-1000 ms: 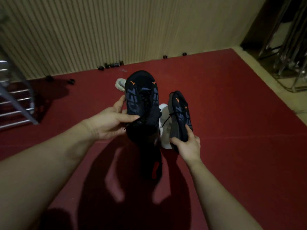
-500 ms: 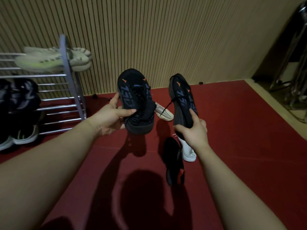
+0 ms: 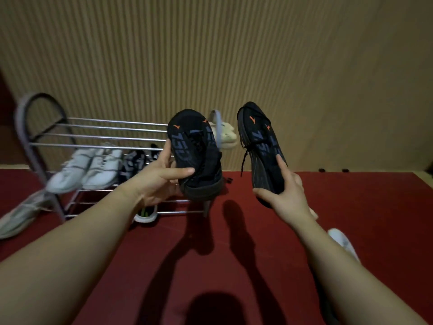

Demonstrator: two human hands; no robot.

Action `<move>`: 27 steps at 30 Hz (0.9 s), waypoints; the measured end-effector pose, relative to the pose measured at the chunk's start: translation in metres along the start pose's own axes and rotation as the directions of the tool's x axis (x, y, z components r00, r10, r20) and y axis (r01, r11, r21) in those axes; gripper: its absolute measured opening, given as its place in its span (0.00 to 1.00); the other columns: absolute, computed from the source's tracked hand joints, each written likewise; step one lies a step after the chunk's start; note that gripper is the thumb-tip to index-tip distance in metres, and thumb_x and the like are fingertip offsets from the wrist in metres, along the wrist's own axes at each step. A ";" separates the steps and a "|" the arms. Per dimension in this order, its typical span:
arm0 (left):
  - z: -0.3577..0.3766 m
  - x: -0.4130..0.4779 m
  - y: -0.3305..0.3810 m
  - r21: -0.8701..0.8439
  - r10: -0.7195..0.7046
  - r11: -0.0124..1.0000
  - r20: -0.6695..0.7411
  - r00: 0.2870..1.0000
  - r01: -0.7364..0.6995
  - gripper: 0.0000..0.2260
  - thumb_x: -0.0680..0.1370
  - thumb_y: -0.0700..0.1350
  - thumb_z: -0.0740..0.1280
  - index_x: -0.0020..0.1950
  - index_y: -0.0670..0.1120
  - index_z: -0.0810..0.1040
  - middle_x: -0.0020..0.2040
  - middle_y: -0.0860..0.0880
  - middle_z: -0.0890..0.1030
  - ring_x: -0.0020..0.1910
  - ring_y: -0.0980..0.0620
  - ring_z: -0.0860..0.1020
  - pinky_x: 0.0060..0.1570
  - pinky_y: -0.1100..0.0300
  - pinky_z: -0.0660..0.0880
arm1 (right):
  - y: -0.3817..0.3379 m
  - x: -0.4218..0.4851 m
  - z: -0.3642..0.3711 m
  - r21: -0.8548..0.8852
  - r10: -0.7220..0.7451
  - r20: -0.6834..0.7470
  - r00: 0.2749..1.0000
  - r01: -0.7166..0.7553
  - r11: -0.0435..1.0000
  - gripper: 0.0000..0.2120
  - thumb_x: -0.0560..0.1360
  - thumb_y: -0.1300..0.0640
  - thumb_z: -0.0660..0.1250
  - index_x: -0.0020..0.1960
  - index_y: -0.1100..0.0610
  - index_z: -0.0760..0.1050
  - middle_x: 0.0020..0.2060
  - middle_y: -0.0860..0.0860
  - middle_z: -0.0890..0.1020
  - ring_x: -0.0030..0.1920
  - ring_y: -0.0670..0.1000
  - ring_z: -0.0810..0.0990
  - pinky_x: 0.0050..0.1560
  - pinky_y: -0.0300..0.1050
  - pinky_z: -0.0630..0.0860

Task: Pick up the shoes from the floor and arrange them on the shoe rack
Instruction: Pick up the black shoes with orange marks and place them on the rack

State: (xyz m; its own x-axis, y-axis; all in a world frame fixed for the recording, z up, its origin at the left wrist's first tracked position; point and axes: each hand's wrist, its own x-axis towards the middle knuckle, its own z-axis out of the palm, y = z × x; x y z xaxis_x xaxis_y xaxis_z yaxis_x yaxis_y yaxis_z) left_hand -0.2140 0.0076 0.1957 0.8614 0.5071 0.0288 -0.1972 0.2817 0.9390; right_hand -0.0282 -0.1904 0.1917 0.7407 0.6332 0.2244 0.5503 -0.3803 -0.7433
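2 black shoes (image 3: 196, 156) ride higher than 0.5 s ago, off the red floor (image 3: 363, 219): left hand (image 3: 159, 181) grips 1 heel, right hand (image 3: 285, 198) the other. Shoe rack (image 3: 93, 146) now fully in view (blurry): white sneakers (image 3: 86, 167) and a dark pair (image 3: 136, 163) mid-shelf, cream clog (image 3: 225, 134) on top.

We count two black knit sneakers with orange marks (image 3: 195, 156) (image 3: 263, 146), one chrome wire shoe rack (image 3: 105, 135), and two white lace-up sneakers (image 3: 68, 173) (image 3: 103, 168) on its middle shelf.

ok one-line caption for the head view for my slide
Left hand grips left black shoe, right hand grips right black shoe, facing the shoe rack
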 end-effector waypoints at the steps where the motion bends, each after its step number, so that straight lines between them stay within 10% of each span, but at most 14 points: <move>1: -0.018 -0.007 0.010 0.011 0.009 1.000 -0.018 1.000 -0.009 0.47 0.66 0.27 0.68 0.73 0.65 0.57 0.65 0.50 0.76 0.61 0.48 0.77 0.44 0.56 0.79 | -0.018 0.003 0.017 0.006 -0.015 0.020 1.000 0.015 1.000 0.45 0.68 0.49 0.75 0.76 0.39 0.51 0.67 0.55 0.65 0.68 0.56 0.65 0.65 0.47 0.63; 12: -0.191 -0.048 0.093 0.112 0.021 0.994 -0.190 0.982 0.001 0.44 0.74 0.28 0.65 0.75 0.65 0.49 0.71 0.49 0.69 0.64 0.48 0.74 0.55 0.55 0.77 | -0.181 0.035 0.192 0.025 -0.099 0.219 0.971 0.096 0.995 0.44 0.69 0.46 0.74 0.75 0.36 0.50 0.70 0.53 0.61 0.71 0.57 0.59 0.67 0.53 0.64; 19: -0.257 -0.040 0.098 0.078 0.017 0.997 -0.393 0.919 0.015 0.39 0.75 0.31 0.65 0.75 0.62 0.54 0.64 0.51 0.75 0.54 0.52 0.78 0.43 0.56 0.79 | -0.223 0.075 0.262 -0.038 -0.109 0.295 0.949 0.126 0.991 0.43 0.69 0.45 0.73 0.76 0.39 0.51 0.68 0.54 0.62 0.70 0.58 0.59 0.68 0.49 0.64; 27: -0.314 0.036 0.068 0.127 -0.022 0.986 -0.558 0.830 0.112 0.36 0.77 0.37 0.65 0.77 0.60 0.50 0.70 0.48 0.70 0.64 0.44 0.73 0.59 0.47 0.73 | -0.218 0.155 0.355 -0.192 -0.118 0.403 0.908 0.210 0.959 0.44 0.69 0.38 0.68 0.77 0.41 0.46 0.70 0.57 0.62 0.70 0.60 0.60 0.69 0.53 0.64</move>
State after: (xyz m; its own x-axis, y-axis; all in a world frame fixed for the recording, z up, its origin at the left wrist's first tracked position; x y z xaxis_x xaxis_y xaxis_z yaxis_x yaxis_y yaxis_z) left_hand -0.3433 0.3009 0.1532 0.4581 0.8688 -0.1881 -0.0386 0.2308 0.9722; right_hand -0.1704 0.2301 0.1648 0.4521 0.8912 0.0373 0.7570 -0.3613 -0.5444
